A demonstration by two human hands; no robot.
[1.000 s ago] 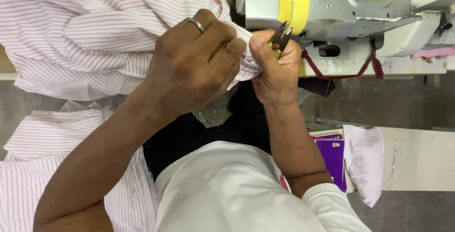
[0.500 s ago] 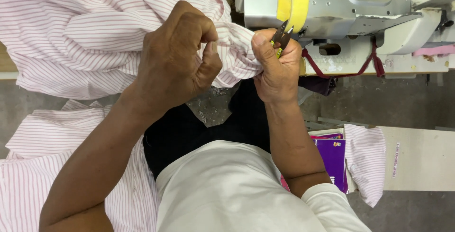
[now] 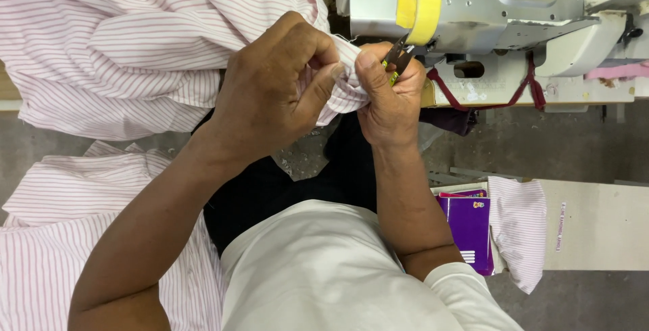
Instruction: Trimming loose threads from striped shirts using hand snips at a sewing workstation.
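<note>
- Head view: the left hand (image 3: 274, 94) pinches a fold of the pink-striped white shirt (image 3: 135, 40), fingers (image 3: 318, 87) closed tight on the cloth.
- The right hand (image 3: 389, 98) grips small thread snips (image 3: 397, 57), fingers wrapped round them, thumb pressing the same fold.
- The shirt lies bunched between both hands, just beside the grey sewing machine (image 3: 487, 6).
- A purple box (image 3: 470, 229) sits lower right.

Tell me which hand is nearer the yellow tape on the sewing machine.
Right. The right hand, holding small snips, sits just below the yellow tape; the left hand grips the striped fabric farther to the side.
</note>
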